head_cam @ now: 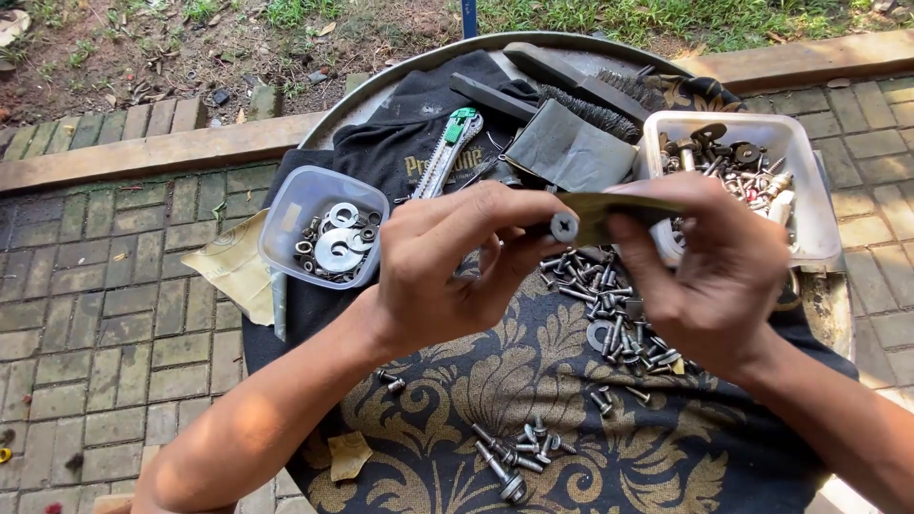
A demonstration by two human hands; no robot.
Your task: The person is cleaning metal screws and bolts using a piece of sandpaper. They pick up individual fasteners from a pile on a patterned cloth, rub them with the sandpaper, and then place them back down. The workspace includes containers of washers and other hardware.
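Your left hand (447, 266) grips a bolt (564, 227) by its shank; your right hand (709, 271) pinches sandpaper (619, 211) against it, mid-scrub. Turn the bolt next, I'd judge.

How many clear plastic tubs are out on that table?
2. One tub holding washers sits at the left; a larger tub of mixed hardware sits at the right, partly behind the right hand.

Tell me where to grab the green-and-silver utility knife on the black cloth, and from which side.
Grip the utility knife around the middle of its long silver body, coming from above with fingers across its narrow width. It lies flat and slanted on the black cloth, both long edges exposed; its green slider end lies next to the grey folded sheet.
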